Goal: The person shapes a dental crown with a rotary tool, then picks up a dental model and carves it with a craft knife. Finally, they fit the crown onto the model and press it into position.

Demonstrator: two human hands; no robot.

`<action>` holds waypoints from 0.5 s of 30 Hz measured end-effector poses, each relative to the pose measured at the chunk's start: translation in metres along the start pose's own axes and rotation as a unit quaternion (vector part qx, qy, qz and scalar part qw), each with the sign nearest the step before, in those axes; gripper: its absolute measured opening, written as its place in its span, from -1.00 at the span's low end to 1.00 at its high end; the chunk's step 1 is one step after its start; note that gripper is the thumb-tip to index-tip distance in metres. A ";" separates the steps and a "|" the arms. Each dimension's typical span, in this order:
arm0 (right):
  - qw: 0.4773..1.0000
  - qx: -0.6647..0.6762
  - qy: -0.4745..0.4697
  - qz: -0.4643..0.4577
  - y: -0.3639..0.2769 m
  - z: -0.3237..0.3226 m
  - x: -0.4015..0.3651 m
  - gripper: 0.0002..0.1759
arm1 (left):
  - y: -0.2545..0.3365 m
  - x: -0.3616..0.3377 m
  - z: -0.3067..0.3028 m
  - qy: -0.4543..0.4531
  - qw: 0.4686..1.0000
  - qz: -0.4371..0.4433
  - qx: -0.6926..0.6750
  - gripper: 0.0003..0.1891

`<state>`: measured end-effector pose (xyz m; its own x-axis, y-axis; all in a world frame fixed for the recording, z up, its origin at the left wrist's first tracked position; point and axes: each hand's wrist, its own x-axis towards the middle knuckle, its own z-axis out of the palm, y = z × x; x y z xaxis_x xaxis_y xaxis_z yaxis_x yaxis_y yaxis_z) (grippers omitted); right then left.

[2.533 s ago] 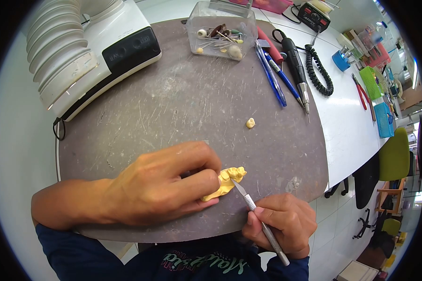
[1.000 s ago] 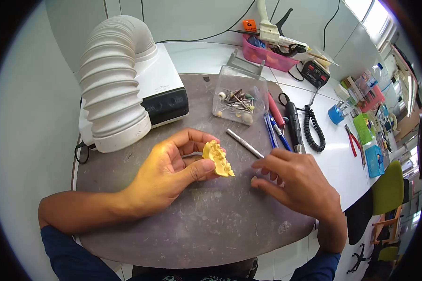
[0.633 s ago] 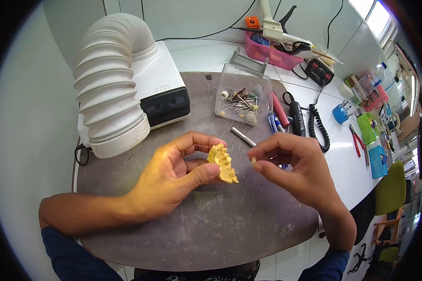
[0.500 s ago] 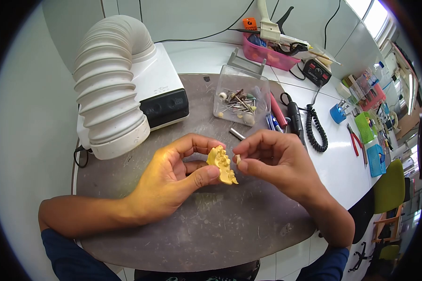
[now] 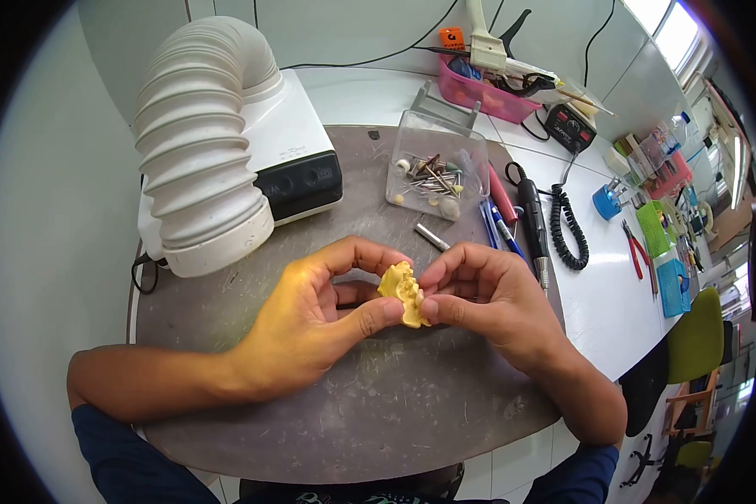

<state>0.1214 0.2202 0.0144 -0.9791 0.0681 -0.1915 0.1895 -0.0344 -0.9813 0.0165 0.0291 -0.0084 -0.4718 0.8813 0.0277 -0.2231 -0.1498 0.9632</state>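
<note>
Your L hand is gripping the model, which you're holding over the mat, approx 3 o'clock from L, 9 from your R hand; both are touching it (neither's nearer). Its long axis is running 11-to-5, toothed edge facing 3, where R's pinching prob. a crown.

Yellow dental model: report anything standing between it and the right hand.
Nothing visible: the right hand is at one edge of the yellow dental model; the left hand grips the other. The metal handle lies beyond, clear.
</note>
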 end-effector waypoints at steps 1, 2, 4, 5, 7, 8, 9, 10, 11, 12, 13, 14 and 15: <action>1.000 0.003 0.001 -0.003 0.001 0.000 0.000 -0.75 | 0.000 0.000 0.000 -0.001 1.000 0.003 -0.001 -0.62; 1.000 0.003 0.001 -0.003 0.001 0.000 0.000 -0.75 | -0.001 0.000 0.000 -0.002 1.000 0.003 -0.002 -0.62; 1.000 -0.007 -0.002 0.000 0.002 0.000 0.000 -0.75 | -0.003 0.000 -0.001 -0.006 1.000 0.015 0.007 -0.62; 1.000 -0.007 -0.002 0.001 0.001 0.000 0.000 -0.75 | -0.003 0.000 -0.001 -0.006 1.000 0.014 0.007 -0.62; 1.000 -0.008 -0.002 -0.001 0.001 0.000 0.000 -0.76 | -0.002 0.000 -0.001 0.000 1.000 0.003 0.003 -0.62; 1.000 -0.008 -0.002 -0.001 0.001 0.000 0.000 -0.76 | -0.001 0.000 -0.001 0.000 1.000 0.003 0.003 -0.62; 1.000 -0.012 0.000 -0.009 0.001 0.000 0.000 -0.77 | -0.001 0.000 -0.001 0.001 1.000 -0.004 -0.002 -0.62; 1.000 -0.015 0.003 -0.016 0.001 0.000 0.001 -0.78 | 0.000 0.000 -0.001 0.003 1.000 -0.011 -0.008 -0.62; 1.000 -0.015 0.003 -0.016 0.001 -0.001 0.001 -0.78 | 0.000 0.000 -0.001 0.003 1.000 -0.011 -0.008 -0.62; 1.000 -0.014 0.004 -0.014 0.000 -0.001 0.001 -0.79 | 0.000 0.000 -0.001 0.002 1.000 -0.012 -0.006 -0.62; 1.000 -0.012 0.004 -0.011 0.000 -0.001 0.001 -0.80 | 0.001 0.000 -0.001 0.002 1.000 -0.013 -0.004 -0.63; 1.000 -0.012 0.004 -0.011 0.000 -0.001 0.000 -0.80 | 0.001 0.000 -0.001 0.002 1.000 -0.014 -0.004 -0.63; 1.000 -0.012 0.008 -0.014 0.001 0.000 0.000 -0.81 | 0.002 0.000 -0.001 0.001 1.000 -0.017 -0.006 -0.63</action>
<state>0.1212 0.2202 0.0138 -0.9826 0.0852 -0.1649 0.1647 -0.0089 -0.9863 0.0153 0.0281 -0.0068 -0.4657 0.8849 -0.0050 -0.2490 -0.1256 0.9603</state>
